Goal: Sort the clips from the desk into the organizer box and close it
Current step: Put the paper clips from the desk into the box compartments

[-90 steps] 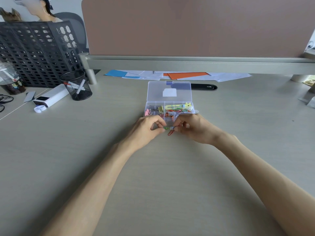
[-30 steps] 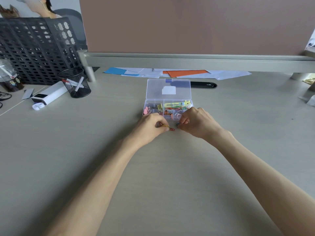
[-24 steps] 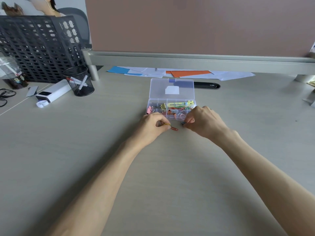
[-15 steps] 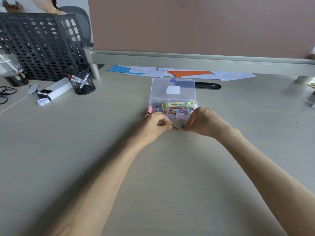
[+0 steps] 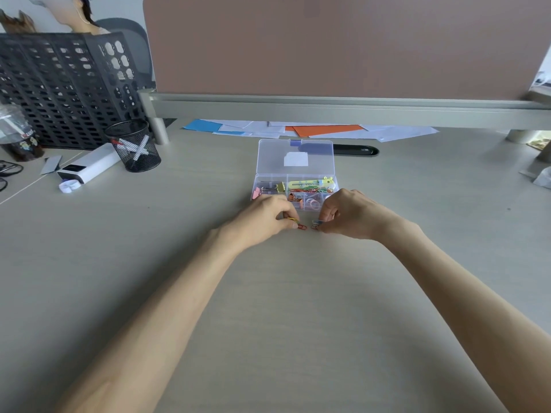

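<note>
A clear plastic organizer box [image 5: 295, 159] lies open on the desk, its lid folded back. Its compartments hold coloured paper clips, binder clips, rubber rings and a yellow giraffe-shaped item. Just in front of the box my left hand [image 5: 262, 217] pinches a yellow paper clip [image 5: 291, 219], with a red paper clip [image 5: 302, 226] at its fingertips on the desk. My right hand [image 5: 350, 214] pinches a small blue-grey clip [image 5: 315, 224] against the desk. The two hands are a few centimetres apart.
A black mesh pen cup [image 5: 133, 146] and a white device [image 5: 88, 168] sit at the left, before a black perforated file rack [image 5: 59, 87]. Papers [image 5: 313, 129] and a black pen case [image 5: 354, 150] lie under the grey shelf [image 5: 328, 110] behind the box.
Both hands stay in front of the box. My left hand has taken the yellow and red clips at its fingertips, and my right hand has drawn slightly right with its own clip.
</note>
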`<control>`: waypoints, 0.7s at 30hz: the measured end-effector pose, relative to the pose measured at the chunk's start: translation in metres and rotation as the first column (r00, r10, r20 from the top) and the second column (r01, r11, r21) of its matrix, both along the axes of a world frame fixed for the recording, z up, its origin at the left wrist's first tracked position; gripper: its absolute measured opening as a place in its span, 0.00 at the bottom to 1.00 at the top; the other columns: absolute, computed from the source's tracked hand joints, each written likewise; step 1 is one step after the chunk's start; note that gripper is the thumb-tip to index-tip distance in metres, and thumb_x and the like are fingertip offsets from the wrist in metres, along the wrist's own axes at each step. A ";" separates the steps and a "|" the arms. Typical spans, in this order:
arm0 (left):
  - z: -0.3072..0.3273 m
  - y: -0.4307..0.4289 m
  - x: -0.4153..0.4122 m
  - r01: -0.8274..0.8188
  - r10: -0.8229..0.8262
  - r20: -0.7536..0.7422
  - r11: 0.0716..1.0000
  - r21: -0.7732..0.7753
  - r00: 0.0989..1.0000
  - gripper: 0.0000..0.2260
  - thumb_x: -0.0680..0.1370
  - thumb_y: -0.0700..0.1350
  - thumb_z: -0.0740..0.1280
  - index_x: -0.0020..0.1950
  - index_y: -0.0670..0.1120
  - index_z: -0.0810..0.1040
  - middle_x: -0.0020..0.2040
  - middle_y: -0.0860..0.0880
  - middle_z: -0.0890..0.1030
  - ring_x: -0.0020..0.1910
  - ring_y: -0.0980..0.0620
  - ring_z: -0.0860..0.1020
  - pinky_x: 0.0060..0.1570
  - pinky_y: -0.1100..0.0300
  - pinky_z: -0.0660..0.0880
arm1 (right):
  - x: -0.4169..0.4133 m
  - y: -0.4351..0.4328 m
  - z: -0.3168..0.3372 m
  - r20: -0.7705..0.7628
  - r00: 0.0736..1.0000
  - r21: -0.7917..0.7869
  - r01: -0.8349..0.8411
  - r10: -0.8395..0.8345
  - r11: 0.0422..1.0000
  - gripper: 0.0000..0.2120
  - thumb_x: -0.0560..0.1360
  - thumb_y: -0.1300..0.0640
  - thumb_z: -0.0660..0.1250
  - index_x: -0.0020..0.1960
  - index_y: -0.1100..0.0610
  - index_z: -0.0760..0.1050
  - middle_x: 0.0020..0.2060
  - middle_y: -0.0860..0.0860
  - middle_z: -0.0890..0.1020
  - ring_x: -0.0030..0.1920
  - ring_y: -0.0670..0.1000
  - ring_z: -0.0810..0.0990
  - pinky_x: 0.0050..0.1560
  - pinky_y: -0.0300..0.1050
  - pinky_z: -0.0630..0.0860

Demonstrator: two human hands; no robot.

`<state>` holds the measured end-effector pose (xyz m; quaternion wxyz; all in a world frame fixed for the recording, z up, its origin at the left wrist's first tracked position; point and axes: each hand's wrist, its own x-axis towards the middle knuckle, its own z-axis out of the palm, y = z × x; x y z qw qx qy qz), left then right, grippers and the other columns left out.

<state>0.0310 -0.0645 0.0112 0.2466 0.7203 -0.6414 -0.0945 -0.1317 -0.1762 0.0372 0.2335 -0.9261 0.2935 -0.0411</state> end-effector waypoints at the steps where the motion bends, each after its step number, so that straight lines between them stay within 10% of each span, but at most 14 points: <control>1: 0.003 -0.002 0.000 0.005 -0.006 0.012 0.999 0.033 1.000 0.04 0.75 0.45 0.71 0.47 0.46 0.82 0.38 0.57 0.71 0.37 0.60 0.70 0.43 0.65 0.62 | 0.000 0.000 0.000 0.001 1.000 -0.009 -0.003 0.003 1.000 0.04 0.71 0.54 0.72 0.43 0.54 0.80 0.41 0.50 0.81 0.44 0.50 0.79 0.41 0.40 0.73; 21: -0.012 0.008 -0.008 -0.089 0.065 -0.128 0.977 -0.196 0.990 0.02 0.76 0.41 0.68 0.45 0.44 0.78 0.28 0.67 0.73 0.28 0.62 0.68 0.39 0.66 0.58 | 0.001 -0.001 0.000 0.049 0.998 -0.103 0.047 -0.042 0.994 0.05 0.69 0.53 0.75 0.40 0.54 0.82 0.43 0.55 0.83 0.43 0.56 0.81 0.42 0.43 0.74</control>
